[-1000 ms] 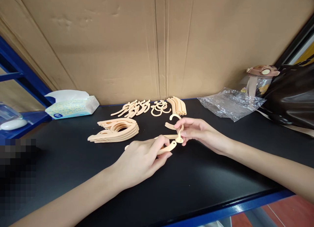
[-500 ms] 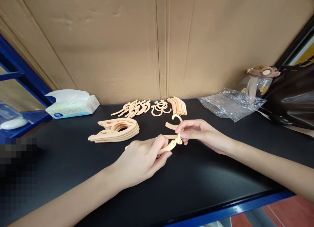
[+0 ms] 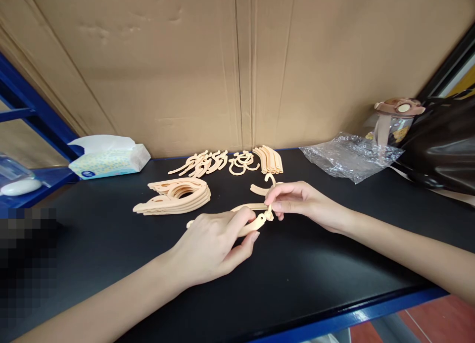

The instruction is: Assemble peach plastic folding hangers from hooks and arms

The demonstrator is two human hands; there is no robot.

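My left hand pinches a peach plastic hanger arm just above the black tabletop. My right hand is closed on a small peach hook piece, whose lower end meets the tip of the arm between both hands. A second thin arm runs between the two hands, and a loose curved piece lies just behind my right fingers.
A stack of assembled peach hangers lies at the left. Rows of loose hanger parts, hooks and curved arms line the cardboard wall. A tissue pack, a crumpled plastic bag, a bottle and a dark bag flank them.
My right hand has pushed the hook piece down and slightly left against the tip of the arm. My left hand stayed almost in place, holding the arm.
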